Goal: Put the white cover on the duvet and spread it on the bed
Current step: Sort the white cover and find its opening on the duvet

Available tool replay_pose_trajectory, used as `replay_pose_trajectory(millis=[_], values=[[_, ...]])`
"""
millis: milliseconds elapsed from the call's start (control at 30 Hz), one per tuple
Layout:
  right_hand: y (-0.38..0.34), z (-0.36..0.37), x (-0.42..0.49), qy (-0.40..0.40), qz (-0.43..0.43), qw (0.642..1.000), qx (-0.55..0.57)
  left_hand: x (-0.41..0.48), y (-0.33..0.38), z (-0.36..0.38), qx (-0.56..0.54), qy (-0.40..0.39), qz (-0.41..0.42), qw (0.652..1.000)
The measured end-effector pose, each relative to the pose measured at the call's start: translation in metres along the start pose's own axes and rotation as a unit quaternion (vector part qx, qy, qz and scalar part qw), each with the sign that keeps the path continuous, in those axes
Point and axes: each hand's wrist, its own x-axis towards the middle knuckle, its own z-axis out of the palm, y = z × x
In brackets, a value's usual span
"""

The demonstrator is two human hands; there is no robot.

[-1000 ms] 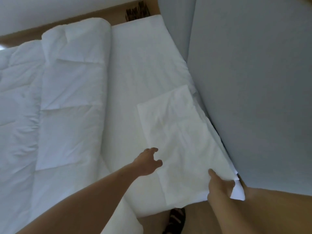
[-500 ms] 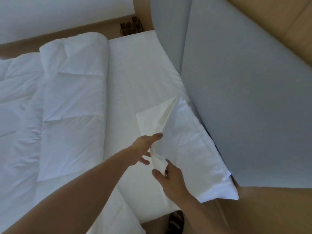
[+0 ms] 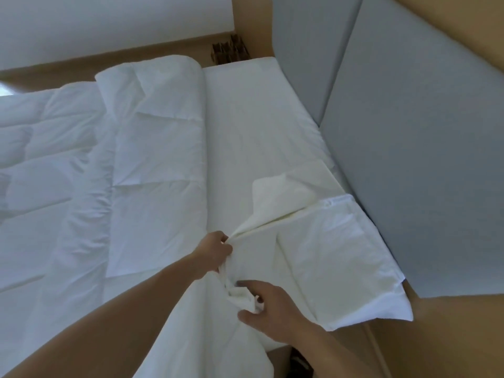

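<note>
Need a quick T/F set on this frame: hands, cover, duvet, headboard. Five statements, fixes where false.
1. Both hands hold the white cover. True: the left hand and the right hand each grip bunched fabric.
2. The duvet is already inside the cover. False: the duvet lies folded on the bed's left side, outside it.
3. The cover lies beside the grey headboard. True.
4. The cover lies fully folded and flat. False: one layer is lifted and pulled toward the left hand.
5. The right hand hangs open, holding nothing. False: its fingers curl round cover fabric.
</note>
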Motion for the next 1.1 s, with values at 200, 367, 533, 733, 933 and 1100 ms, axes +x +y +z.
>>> replay_pose_trajectory(millis=[200,367,533,733,933,1100], values=[[0.035,-0.044,-0.015,0.103,0.091,0.988,0.068,0.005,0.004,0.021,0.006,-0.026,0.026,0.999],[0.095,-0.110,0.008,0.220,0.198,0.951,-0.087,0.016,0.015,0.045,0.090,-0.013,0.052,0.994],[0.125,-0.159,0.051,0.217,0.185,0.949,-0.136,0.026,0.028,0.065,0.069,-0.037,0.038,0.996],[0.147,-0.206,0.105,0.238,0.151,0.946,-0.162,0.041,0.035,0.079,-0.008,-0.049,0.001,0.999],[0.159,-0.227,0.134,0.249,0.112,0.940,-0.202,0.049,0.032,0.088,0.033,-0.064,0.027,0.997],[0.160,-0.250,0.160,0.256,0.071,0.935,-0.234,0.052,0.032,0.090,0.076,-0.082,0.039,0.993]])
